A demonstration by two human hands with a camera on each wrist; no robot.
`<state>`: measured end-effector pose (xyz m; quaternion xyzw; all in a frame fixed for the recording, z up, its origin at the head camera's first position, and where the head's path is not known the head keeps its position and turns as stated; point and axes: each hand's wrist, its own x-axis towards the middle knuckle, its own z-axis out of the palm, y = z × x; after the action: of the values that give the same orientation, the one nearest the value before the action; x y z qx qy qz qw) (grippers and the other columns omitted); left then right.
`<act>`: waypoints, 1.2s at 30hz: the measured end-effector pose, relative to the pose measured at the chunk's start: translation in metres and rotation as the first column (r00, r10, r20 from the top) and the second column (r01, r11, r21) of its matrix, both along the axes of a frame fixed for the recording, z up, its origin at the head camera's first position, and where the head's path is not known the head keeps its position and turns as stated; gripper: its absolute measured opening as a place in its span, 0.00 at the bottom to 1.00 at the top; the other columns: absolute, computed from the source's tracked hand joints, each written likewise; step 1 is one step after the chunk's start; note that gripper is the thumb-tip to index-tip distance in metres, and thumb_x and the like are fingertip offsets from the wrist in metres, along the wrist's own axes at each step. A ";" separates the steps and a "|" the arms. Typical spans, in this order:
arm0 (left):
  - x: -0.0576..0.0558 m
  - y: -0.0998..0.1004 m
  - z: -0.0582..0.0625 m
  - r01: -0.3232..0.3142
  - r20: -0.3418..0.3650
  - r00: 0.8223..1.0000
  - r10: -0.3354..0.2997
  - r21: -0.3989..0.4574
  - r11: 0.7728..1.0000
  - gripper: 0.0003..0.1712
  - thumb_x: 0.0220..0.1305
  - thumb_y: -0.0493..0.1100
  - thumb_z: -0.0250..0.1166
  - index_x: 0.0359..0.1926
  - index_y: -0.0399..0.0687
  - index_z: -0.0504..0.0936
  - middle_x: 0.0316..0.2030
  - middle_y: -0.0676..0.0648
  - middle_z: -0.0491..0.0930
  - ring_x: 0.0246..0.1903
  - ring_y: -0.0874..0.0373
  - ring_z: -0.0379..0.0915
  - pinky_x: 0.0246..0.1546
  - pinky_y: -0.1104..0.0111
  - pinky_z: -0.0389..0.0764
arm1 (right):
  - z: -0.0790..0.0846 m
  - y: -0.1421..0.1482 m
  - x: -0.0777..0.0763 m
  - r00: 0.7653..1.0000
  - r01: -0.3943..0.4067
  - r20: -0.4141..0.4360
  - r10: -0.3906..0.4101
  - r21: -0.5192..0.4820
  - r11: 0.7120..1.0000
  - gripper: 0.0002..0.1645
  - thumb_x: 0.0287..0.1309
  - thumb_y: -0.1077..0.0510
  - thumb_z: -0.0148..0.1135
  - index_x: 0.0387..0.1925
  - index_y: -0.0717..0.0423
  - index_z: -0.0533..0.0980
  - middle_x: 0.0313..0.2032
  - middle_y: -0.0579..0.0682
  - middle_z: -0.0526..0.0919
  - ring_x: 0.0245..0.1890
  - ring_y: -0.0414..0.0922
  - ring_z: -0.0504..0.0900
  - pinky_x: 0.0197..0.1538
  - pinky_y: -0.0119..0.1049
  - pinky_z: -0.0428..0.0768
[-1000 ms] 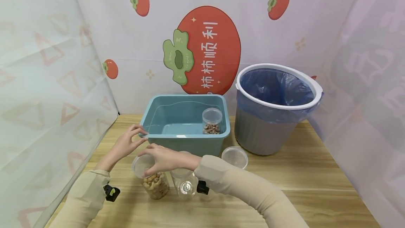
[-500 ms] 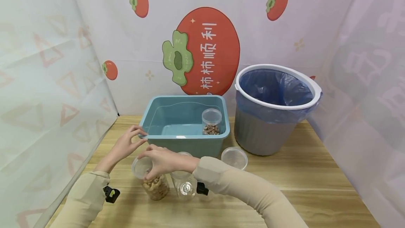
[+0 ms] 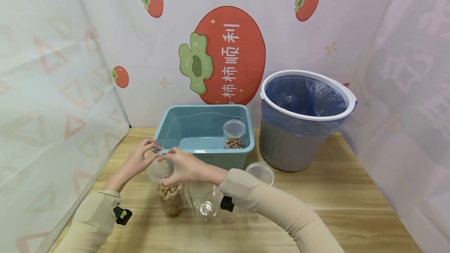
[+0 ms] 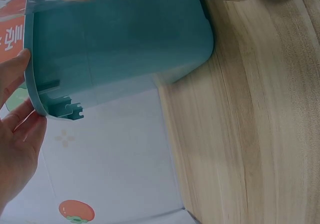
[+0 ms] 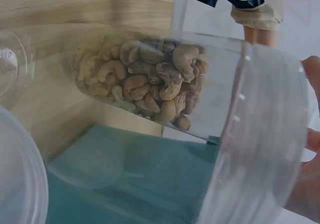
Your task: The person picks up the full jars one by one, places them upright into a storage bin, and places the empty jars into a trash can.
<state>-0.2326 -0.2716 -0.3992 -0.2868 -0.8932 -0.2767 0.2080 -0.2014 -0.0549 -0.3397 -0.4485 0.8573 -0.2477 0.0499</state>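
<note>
My right hand (image 3: 184,167) grips a clear plastic jar of cashews (image 3: 171,198) by its wide lid, from above. In the right wrist view the cashews (image 5: 145,81) fill the lower part of that jar, and my fingers (image 5: 310,139) lie along the lid's far side. My left hand (image 3: 138,161) pinches the rim at the near left corner of a blue-green plastic basin (image 3: 202,152). In the left wrist view its fingers (image 4: 35,129) meet that rim. Inside the basin, at the right, stands a lidded jar of brown nuts (image 3: 233,134).
Beside the cashew jar is a clear jar (image 3: 205,206) with no visible contents. Another clear lidded jar (image 3: 260,172), partly behind my right sleeve, stands to its right. A grey bin (image 3: 293,147) with a blue liner stands right of the basin on the wooden table (image 3: 337,206).
My right hand has moved slightly up and forward, and the cashew jar with it. The left hand has stayed at the basin's corner.
</note>
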 end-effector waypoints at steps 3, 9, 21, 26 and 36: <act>-0.001 -0.001 0.000 0.006 -0.004 1.000 -0.006 0.001 1.000 0.12 0.44 0.25 0.65 0.33 0.36 0.78 0.39 0.38 0.70 0.40 0.40 0.68 0.36 0.49 0.71 | 0.005 0.004 -0.002 1.000 0.023 0.008 -0.023 -0.035 0.999 0.36 0.43 0.45 0.66 0.56 0.47 0.69 0.49 0.51 0.68 0.39 0.38 0.72 0.36 0.23 0.69; -0.002 -0.001 0.001 -0.006 -0.019 1.000 0.006 -0.008 1.000 0.13 0.43 0.24 0.65 0.32 0.37 0.78 0.39 0.37 0.71 0.41 0.39 0.68 0.36 0.49 0.71 | 0.014 0.012 -0.007 0.997 0.068 0.039 -0.064 -0.103 0.992 0.36 0.41 0.45 0.67 0.55 0.46 0.69 0.48 0.50 0.68 0.37 0.39 0.71 0.32 0.22 0.70; -0.002 0.000 0.003 -0.017 -0.004 1.000 0.017 0.008 1.000 0.11 0.43 0.25 0.66 0.31 0.36 0.77 0.39 0.38 0.72 0.41 0.40 0.69 0.38 0.49 0.71 | 0.033 0.022 -0.013 0.993 0.116 0.000 -0.118 -0.200 0.973 0.33 0.42 0.46 0.66 0.53 0.49 0.72 0.45 0.51 0.70 0.39 0.42 0.72 0.33 0.25 0.69; -0.002 0.000 0.002 -0.004 -0.023 1.000 0.005 0.011 1.000 0.11 0.43 0.27 0.66 0.31 0.37 0.77 0.38 0.39 0.71 0.40 0.42 0.69 0.37 0.51 0.71 | 0.045 0.026 -0.013 0.987 0.151 -0.015 -0.159 -0.235 0.960 0.32 0.41 0.47 0.67 0.52 0.49 0.73 0.44 0.51 0.70 0.38 0.42 0.72 0.33 0.25 0.70; 0.000 0.001 0.001 -0.011 -0.004 1.000 0.011 -0.003 1.000 0.10 0.45 0.30 0.66 0.32 0.40 0.77 0.38 0.40 0.71 0.38 0.45 0.70 0.35 0.52 0.72 | 0.077 0.040 -0.016 0.987 0.153 -0.011 -0.162 -0.264 0.952 0.30 0.43 0.47 0.65 0.52 0.49 0.73 0.47 0.51 0.70 0.41 0.41 0.71 0.36 0.28 0.71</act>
<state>-0.2328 -0.2704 -0.3981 -0.2828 -0.8947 -0.2738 0.2111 -0.2171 -0.0145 -0.2625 -0.3855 0.8506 -0.3548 -0.0438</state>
